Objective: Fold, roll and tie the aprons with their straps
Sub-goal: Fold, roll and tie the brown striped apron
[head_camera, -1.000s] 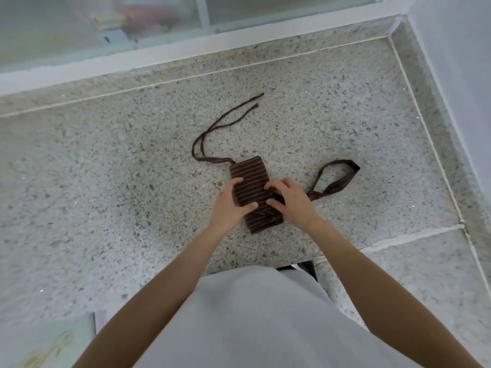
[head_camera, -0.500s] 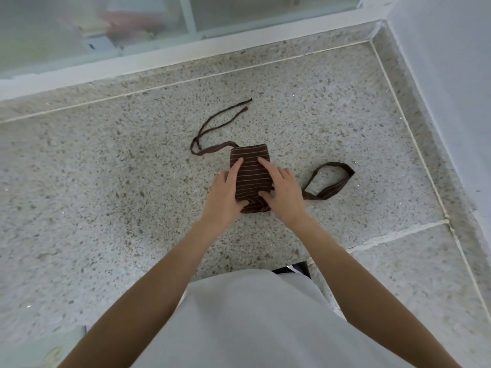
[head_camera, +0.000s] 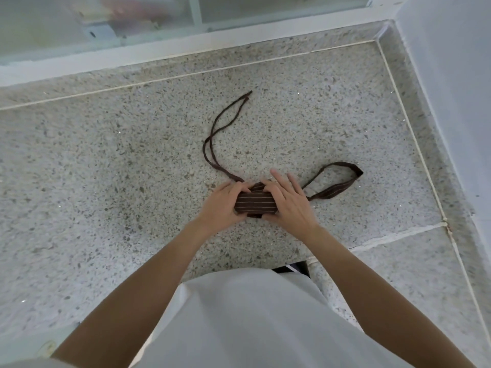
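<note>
Speckled terrazzo floor carries the work. Nearest, the left hand and right hand bracket the rolled apron, fingers curled over its ends and clamped on it; its long axis runs left to right. Right of the roll lies the wide strap loop, closer to the right hand. Beyond the roll, the thin straps trail away toward the window sill.
</note>
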